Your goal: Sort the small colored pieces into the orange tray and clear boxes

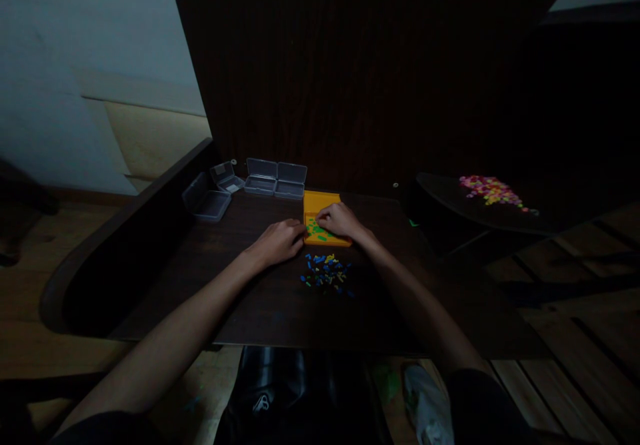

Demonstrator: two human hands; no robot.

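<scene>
A small yellow-orange plastic box (323, 200) stands open on the dark table, its lid raised at the back. Several small green pieces (320, 230) lie inside it. My left hand (281, 241) rests at the box's left side, its curled fingertips against the edge. Over the box's right half is my right hand (341, 220), its fingers pinched together among the green pieces; whatever is between them is too small to make out. Just in front of the box, a loose scatter of blue, yellow and green pieces (327, 274) lies on the table.
Open clear plastic boxes stand at the back left: a joined-looking pair (277, 180), a smaller one (227, 178) and another (207, 204). A heap of pink, red and yellow pieces (493, 190) sits on a dark surface at right. A raised side panel (130, 225) borders the table's left.
</scene>
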